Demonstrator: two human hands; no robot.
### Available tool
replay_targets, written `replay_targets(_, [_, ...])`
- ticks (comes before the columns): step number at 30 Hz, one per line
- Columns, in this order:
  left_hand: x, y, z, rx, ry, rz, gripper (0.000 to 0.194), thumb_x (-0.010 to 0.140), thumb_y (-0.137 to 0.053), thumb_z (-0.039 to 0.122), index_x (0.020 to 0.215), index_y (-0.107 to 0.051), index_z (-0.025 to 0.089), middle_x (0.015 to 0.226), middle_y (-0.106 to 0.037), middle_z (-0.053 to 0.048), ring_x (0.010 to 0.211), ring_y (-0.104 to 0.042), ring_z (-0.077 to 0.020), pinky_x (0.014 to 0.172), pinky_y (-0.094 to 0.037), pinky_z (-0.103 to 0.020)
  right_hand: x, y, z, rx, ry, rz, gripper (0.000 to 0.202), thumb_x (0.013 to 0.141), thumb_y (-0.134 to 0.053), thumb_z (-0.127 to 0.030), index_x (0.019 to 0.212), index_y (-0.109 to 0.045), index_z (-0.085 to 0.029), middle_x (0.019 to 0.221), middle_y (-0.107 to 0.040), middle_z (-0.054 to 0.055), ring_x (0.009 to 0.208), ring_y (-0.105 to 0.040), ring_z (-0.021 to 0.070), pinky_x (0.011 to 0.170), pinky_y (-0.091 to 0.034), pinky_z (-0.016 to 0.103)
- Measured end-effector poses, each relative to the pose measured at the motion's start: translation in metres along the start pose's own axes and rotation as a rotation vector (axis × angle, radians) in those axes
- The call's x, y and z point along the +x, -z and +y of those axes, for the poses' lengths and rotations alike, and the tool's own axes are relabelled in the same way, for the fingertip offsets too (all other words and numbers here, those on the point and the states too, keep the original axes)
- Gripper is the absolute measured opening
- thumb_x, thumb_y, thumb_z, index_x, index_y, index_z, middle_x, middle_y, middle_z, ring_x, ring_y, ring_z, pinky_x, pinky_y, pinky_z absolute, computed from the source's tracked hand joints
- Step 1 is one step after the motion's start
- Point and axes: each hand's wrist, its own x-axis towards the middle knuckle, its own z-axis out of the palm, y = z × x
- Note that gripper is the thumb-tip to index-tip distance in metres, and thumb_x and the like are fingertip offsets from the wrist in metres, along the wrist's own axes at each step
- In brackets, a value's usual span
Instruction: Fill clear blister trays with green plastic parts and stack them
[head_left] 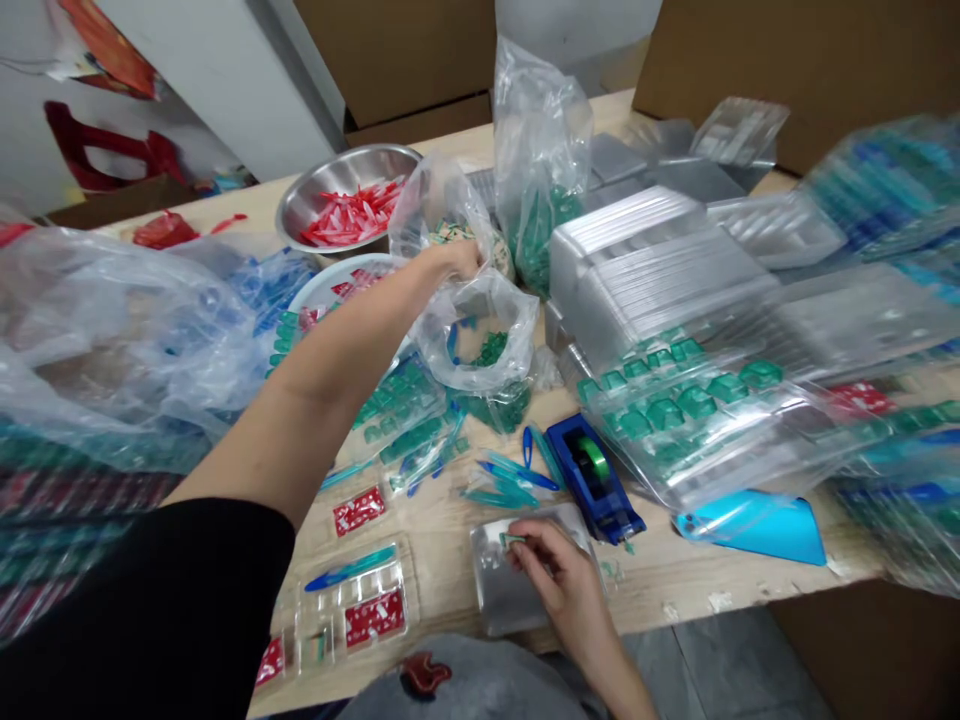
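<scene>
My left arm stretches far across the table, and my left hand point(466, 258) is at the mouth of a clear plastic bag point(437, 195) of small patterned pieces; its fingers are hidden. Near the front edge, my right hand point(551, 562) pinches a small green-and-white piece point(513, 540) above a clear plastic tray point(499, 590). Left of it lie clear trays with red patterned cards point(375, 618) and a blue-and-teal pen-like piece point(351, 568). Loose blue and teal pieces point(517, 475) lie beyond my right hand. An open bag point(487, 350) of green pieces stands below my left hand.
A blue tape dispenser point(596, 480) stands right of centre, beside stacked clear trays point(660, 260). A steel bowl point(289, 205) of red pieces is at the back. Large plastic bags point(112, 340) crowd the left, and a light-blue scoop point(757, 525) lies right.
</scene>
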Motion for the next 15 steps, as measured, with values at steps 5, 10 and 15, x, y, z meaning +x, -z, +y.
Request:
replay_targets(5, [0.001,0.028,0.016,0.076,0.073,-0.049,0.011,0.075,-0.061,0.017,0.067,-0.067,0.013,0.051,-0.054,0.007,0.08,-0.061,-0.0104,0.084,-0.044,-0.02,-0.001,-0.006,0.002,0.074,-0.055,0.011,0.03,0.088,-0.056,-0.047,0.093,-0.068,-0.021,0.077,-0.071,0.005,0.067,-0.069,0.0173,0.061,-0.055,0.026])
replay_targets(10, [-0.05,0.079,0.03,-0.072,-0.004,0.141,0.013,0.076,-0.06,0.017,0.085,-0.069,0.012,0.079,-0.068,-0.002,0.084,-0.062,-0.0168,0.083,-0.047,-0.029,0.003,-0.006,-0.004,0.205,-0.096,0.078,0.037,0.079,-0.065,-0.055,0.089,-0.069,-0.019,0.072,-0.072,0.005,0.063,-0.069,0.0177,0.058,-0.056,0.026])
replay_targets(15, [-0.175,0.085,0.049,-0.55,-0.192,0.19,0.016,0.079,-0.065,0.028,0.089,-0.067,0.016,0.087,-0.07,-0.004,0.079,-0.064,-0.0142,0.079,-0.051,-0.028,0.016,-0.001,-0.047,0.358,0.043,0.117,0.03,0.076,-0.072,-0.049,0.082,-0.068,-0.02,0.068,-0.07,0.003,0.058,-0.067,0.0152,0.055,-0.056,0.025])
